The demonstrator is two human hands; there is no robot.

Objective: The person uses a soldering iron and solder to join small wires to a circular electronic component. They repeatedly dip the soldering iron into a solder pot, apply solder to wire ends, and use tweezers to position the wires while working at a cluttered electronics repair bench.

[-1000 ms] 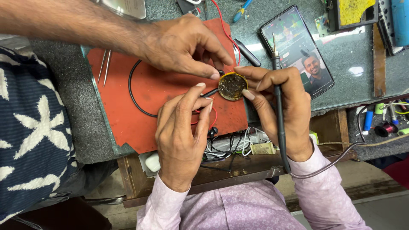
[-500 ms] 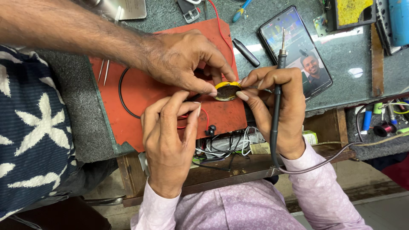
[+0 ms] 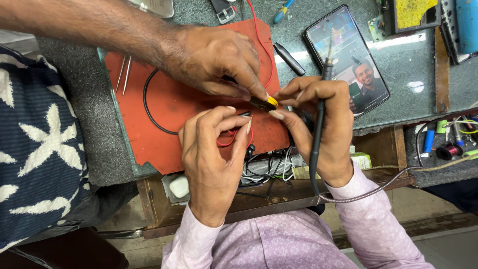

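Three hands crowd one spot above the orange work mat (image 3: 164,124). The small round part with the yellow edge (image 3: 266,102) sits at the centre of it, tipped on edge just over the mat's 3 o'clock side, pinched from 9 o'clock by a co-worker's hand (image 3: 214,62) reaching in from the upper left, probably to hold it steady while the other two work on it.

The right hand (image 3: 318,117) closes in from 3 o'clock: thumb and forefinger touch the part, while the remaining fingers are clenched around a soldering iron (image 3: 318,124), its tip pointing up to 12 o'clock, away from the part (parked there, it seems, so the hot end stays off everyone's skin). Its braided cable (image 3: 378,187) trails off toward 4 o'clock.

The left hand (image 3: 214,149) comes up from 6 o'clock, thumb and forefinger nipped on something thin and dark just below the part; what exactly, I cannot tell. A red wire (image 3: 226,142) loops under its fingers.

A black wire loop (image 3: 149,112) and tweezers (image 3: 124,72) lie on the mat at 9 o'clock. A smartphone (image 3: 346,60) lies screen-up on the desk (image 3: 413,69) at 2 o'clock.
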